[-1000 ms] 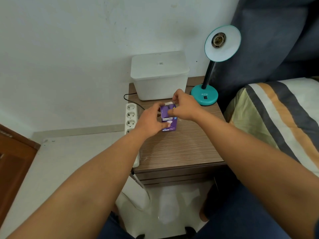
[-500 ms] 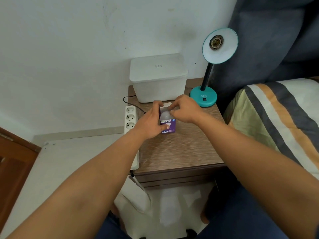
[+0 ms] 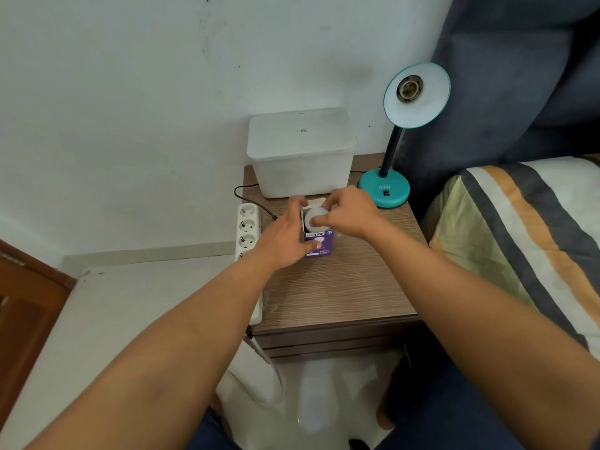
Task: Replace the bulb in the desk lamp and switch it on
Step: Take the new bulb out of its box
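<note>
The purple bulb box [image 3: 317,242] is clamped upright by the left hand [image 3: 285,237], thumb on its front face and fingers [image 3: 297,203] wrapped round its far left side. Just right of that thumb, the right hand [image 3: 349,213] is closed on the white bulb [image 3: 315,218], whose dome is pinched at the box's open mouth; most of the bulb is judged to sit inside the carton. Beneath both hands the wooden nightstand [image 3: 337,293] is seen, and a white power strip [image 3: 249,235] runs along its edge, left of the left fingers.

Beyond the fingertips a white lidded bin [image 3: 302,154] is set against the wall. Further right and back, the teal desk lamp [image 3: 394,138] is stood, its shade turned forward and its socket [image 3: 406,89] left bare.

A slip is the likely fault: the smooth dome may be lost from the pinch if the carton flaps drag, and the bulb dropped. The box could also be lifted with it if the left grip is relaxed.
</note>
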